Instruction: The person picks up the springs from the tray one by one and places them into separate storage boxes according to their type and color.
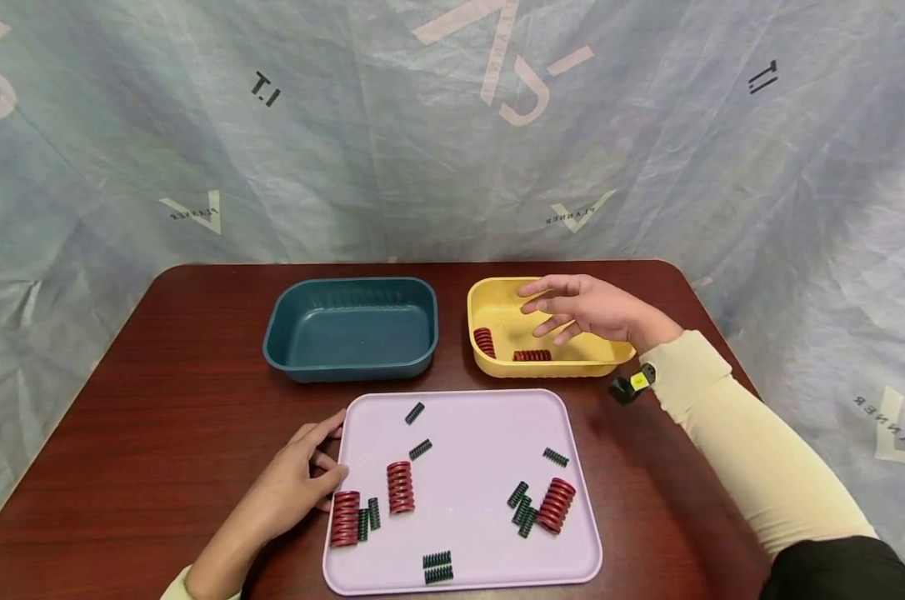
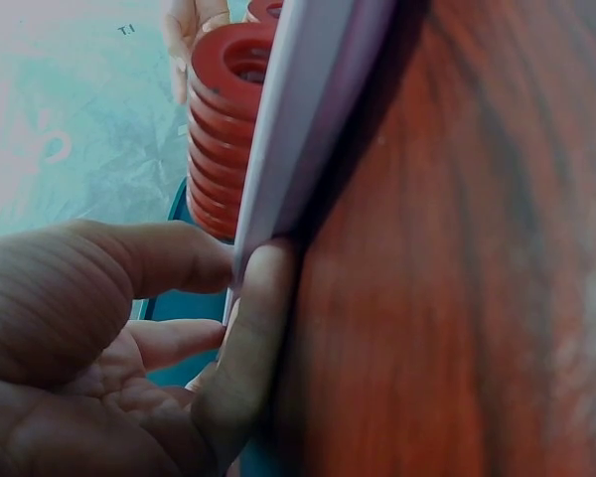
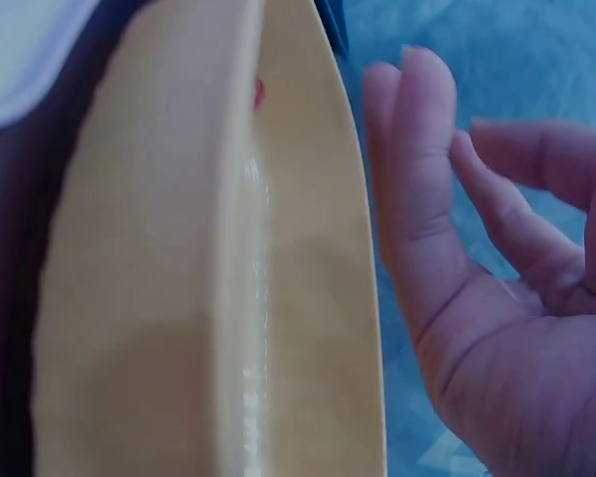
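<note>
Springs (image 1: 401, 487) lie on your lilac tray (image 1: 490, 433); your left hand (image 1: 302, 475) pinches its edge, your right hand (image 1: 583, 308) hovers released over the yellow bin (image 1: 490, 296).

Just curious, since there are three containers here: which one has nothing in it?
The dark teal bin at the back left. The yellow bin beside it holds two red springs, and the lilac tray in front carries many springs.

Lilac tray (image 1: 490, 417), plain. Big springs (image 1: 400, 487) red, small springs (image 1: 420, 449) dark green. Left bin (image 1: 351, 329) dark teal; right bin (image 1: 497, 312) yellow with red springs inside. Table (image 1: 182, 400) reddish-brown woodgrain. Sleeve (image 1: 745, 450) cream. Backdrop (image 1: 452, 125) pale blue-grey, faded pink and cream logos.
</note>
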### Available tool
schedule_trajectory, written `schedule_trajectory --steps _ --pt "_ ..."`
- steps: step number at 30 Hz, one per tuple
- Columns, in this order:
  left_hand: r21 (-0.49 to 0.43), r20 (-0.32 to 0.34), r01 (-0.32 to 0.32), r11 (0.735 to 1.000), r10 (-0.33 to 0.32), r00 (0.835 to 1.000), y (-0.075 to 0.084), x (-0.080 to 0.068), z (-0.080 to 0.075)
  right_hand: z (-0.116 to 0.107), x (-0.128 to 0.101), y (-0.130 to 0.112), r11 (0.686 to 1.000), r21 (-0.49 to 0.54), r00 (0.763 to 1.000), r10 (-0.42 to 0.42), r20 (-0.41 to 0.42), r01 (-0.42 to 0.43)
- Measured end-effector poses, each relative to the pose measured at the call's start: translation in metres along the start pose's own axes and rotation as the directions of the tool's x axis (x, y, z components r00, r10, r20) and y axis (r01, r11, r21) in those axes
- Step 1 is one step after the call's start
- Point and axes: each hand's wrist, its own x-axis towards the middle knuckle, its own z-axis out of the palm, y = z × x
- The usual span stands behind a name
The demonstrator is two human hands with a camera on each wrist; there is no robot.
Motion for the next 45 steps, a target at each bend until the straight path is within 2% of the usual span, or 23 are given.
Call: schedule_trajectory --steps 5,13,19,25,37,45 --pt "0.003 0.002 0.004 1.0 -0.004 1.0 0.0 0.0 0.001 0.015 -0.016 0.003 0.997 -0.012 0.996 -0.071 -0.059 0.071" --pt "0.002 0.001 0.009 1.0 -0.009 1.0 0.0 -0.001 0.001 0.03 -0.04 0.008 0.99 -0.073 0.99 -0.129 -0.057 0.124" --pt "0.007 0.0 0.013 1.0 -0.013 1.0 0.0 -0.002 0.001 0.034 -0.057 0.014 0.984 -0.124 0.987 -0.138 -0.083 0.127" --pt "0.012 -0.002 0.007 1.0 -0.007 1.0 0.0 -0.002 0.001 0.039 -0.073 0.023 0.984 -0.127 0.988 -0.134 -0.076 0.123" --pt "0.017 -0.002 0.003 1.0 -0.003 1.0 0.0 -0.001 0.002 0.047 -0.102 0.044 0.979 -0.203 0.996 -0.041 -0.081 0.024" --pt "0.024 -0.003 0.0 1.0 0.0 1.0 0.001 0.0 0.001 0.057 -0.111 0.06 0.975 -0.217 0.992 0.028 -0.12 -0.054"
